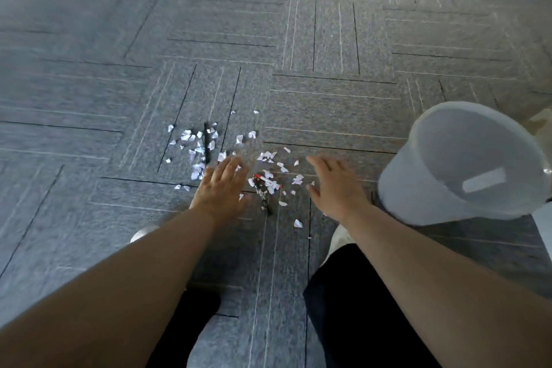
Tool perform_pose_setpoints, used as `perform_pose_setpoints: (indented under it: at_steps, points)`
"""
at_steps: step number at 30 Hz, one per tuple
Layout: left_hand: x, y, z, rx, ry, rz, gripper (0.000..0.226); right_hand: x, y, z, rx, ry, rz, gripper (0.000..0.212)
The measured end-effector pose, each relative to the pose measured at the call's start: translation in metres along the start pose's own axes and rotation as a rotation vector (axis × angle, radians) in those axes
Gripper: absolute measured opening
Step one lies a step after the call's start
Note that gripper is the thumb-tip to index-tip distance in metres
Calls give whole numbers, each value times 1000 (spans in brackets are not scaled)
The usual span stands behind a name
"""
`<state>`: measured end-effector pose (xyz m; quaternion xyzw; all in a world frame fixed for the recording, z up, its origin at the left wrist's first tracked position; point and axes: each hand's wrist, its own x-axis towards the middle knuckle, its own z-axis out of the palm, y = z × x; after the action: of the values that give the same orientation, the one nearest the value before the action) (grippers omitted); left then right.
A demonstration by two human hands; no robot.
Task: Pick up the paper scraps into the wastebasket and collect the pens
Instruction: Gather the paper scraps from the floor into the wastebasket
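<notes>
- Two hands out, palms down: my left hand (219, 188) and right hand (336, 188), fingers straight and relaxed, grasping nothing.
- Paper scraps (186, 135) lie scattered on the carpet (328, 39), ahead of and between both hands.
- Black pen (206, 142) lies among the scraps just beyond my left fingertips.
- Red-capped pen (264, 180) lies between the hands, possibly crossing a second dark pen; too blurred to confirm.
- Translucent wastebasket (460, 164) is on the carpet just right of my right hand.

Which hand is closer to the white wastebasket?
The right. The right hand is spread open just to the left of the wastebasket, not touching it. The left hand is farther left, on the other side of the red-capped pen and paper scraps.
</notes>
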<state>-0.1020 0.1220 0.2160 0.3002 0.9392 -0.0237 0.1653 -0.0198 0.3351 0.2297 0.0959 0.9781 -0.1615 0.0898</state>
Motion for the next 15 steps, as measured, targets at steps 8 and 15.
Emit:
perform_pose_setpoints:
  at_steps: [8, 15]
  points:
    - [-1, -75, 72, -58, -152, -96, 67, 48, -33, 96, -33, -160, -3, 57]
    - [38, -99, 120, -81, -280, -107, 69, 87, -26, 155, -28, -323, 91, 61]
